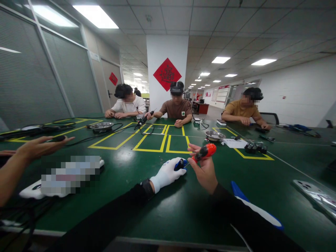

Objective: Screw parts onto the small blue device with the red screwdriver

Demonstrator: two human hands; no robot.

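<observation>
My left hand (166, 174) wears a white glove with blue fingertips and is closed around a small black part (181, 163), low over the green table (162, 217). My right hand (206, 174) is bare. It grips a screwdriver (208, 151) by its red and black handle, tilted with the thin shaft running down and left to the black part. Whether the tip touches the part I cannot tell. Under and beside my right forearm lies a blue and white glove (259, 210).
A co-worker's hand (36, 148) reaches in from the left near a white, partly blurred object (30, 190). Steel bowls (214, 136), a paper sheet (234, 143), several black parts (256, 148), cables and a phone (317, 197) lie about. Three people sit opposite.
</observation>
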